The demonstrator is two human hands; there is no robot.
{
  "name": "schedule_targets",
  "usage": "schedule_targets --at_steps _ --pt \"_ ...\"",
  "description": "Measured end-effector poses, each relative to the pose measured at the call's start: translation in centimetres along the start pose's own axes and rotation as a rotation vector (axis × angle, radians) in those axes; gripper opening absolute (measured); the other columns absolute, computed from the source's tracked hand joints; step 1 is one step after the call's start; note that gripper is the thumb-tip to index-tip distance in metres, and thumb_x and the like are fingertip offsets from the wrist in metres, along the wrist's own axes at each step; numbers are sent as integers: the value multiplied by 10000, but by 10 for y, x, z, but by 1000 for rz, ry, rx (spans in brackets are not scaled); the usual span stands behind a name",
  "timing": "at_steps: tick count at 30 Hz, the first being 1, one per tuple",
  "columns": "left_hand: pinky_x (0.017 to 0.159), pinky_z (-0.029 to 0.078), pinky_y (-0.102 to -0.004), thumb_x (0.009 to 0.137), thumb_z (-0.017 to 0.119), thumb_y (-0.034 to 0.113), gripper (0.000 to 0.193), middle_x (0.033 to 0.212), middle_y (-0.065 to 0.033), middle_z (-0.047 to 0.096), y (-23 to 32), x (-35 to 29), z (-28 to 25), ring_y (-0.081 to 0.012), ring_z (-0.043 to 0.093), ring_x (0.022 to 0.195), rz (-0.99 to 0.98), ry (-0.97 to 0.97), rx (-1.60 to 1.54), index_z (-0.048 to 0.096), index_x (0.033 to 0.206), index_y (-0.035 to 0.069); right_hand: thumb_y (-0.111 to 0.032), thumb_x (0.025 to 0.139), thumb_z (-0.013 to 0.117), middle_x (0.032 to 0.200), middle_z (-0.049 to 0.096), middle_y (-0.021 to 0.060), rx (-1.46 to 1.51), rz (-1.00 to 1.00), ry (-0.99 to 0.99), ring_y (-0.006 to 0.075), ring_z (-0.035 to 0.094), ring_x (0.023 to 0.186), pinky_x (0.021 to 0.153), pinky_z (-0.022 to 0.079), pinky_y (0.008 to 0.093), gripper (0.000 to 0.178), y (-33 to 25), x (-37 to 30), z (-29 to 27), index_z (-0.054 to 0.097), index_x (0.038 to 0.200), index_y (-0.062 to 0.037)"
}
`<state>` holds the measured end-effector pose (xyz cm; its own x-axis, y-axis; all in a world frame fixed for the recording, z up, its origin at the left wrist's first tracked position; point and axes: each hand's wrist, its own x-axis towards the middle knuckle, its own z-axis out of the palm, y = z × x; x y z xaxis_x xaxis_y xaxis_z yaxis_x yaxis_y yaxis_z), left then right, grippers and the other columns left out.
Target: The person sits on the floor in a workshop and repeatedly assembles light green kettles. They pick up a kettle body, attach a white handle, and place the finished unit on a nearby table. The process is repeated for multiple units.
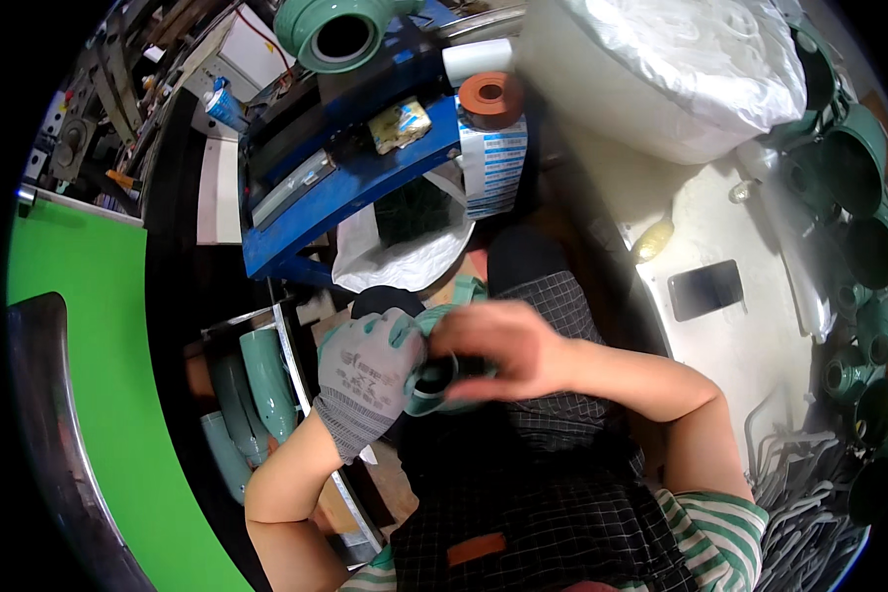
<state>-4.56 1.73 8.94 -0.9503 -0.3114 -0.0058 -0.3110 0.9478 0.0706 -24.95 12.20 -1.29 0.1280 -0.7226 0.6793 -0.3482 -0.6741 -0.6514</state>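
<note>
Seated over a dark checked apron [553, 493], both hands meeting above the lap. Left hand [365, 373] in a grey knit work glove, wrapped around the side of a pale green glazed ceramic fitting with a dark round opening [434, 380]; grip closed on it, fingers curled over the rim. Right hand [498, 345], bare, pressed on top of the same fitting, fingers covering the opening; whether pinching anything small there cannot be told. Fitting held in the air between the hands, just above the apron, not resting on anything. Likely risk: glazed surface slick against bare skin, so a slip out of the right hand and a drop to the floor, chipping the glaze. Fingertip at the opening edge could catch or pinch if the piece twists. Low at left, more pale green ceramic pieces standing in a metal-framed rack [261, 380], near the gloved elbow; a knock could tip them. Beyond the knees, a white plastic bag [405, 259], then a blue metal stand [365, 173] carrying an orange tape roll [491, 99] and a large green ceramic pipe socket [340, 35] perched at the top, liable to roll. At right, a white tabletop [730, 345] with a dark flat phone [705, 289] and stacked dark green ceramic cups [863, 237] close to the edge.
</note>
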Motion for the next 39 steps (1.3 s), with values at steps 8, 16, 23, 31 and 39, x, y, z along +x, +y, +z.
schedule_targets --at_steps 8,16,23,31,39 --pt "853 544 -291 895 781 56 290 1101 -95 744 -71 43 75 -137 693 952 -260 306 -942 708 1176 46 -211 820 874 1368 635 218 -56 896 652 309 629 1208 1054 496 407 722 225 -27 -75 530 1398 52" --pt "1009 536 -396 778 894 336 858 1327 -216 660 -97 144 177 -331 664 1233 -378 180 -788 474 1451 10 -91 967 711 1101 767 106 487 1036 555 140 705 970 910 543 299 296 209 -53 -56 696 1221 60" --pt "882 582 -336 867 788 194 690 1100 -133 753 -64 146 146 -215 750 1003 -352 123 -843 489 1478 82 -105 1023 663 1103 763 120 603 948 713 137 711 977 937 543 291 245 153 -22 -56 686 1200 62" --pt "853 575 -361 876 761 102 276 1097 -129 760 -68 134 141 -296 745 954 -99 389 -470 727 1147 61 -135 1028 675 982 759 77 530 994 793 114 685 879 907 537 290 156 141 -18 -52 695 1022 19" --pt "865 567 -343 832 781 24 209 1123 -149 755 -67 91 136 -240 736 1002 -207 536 -919 748 1037 3 -75 972 714 1180 636 73 219 936 1084 117 590 1000 875 489 269 342 82 -34 -48 575 1281 -23"
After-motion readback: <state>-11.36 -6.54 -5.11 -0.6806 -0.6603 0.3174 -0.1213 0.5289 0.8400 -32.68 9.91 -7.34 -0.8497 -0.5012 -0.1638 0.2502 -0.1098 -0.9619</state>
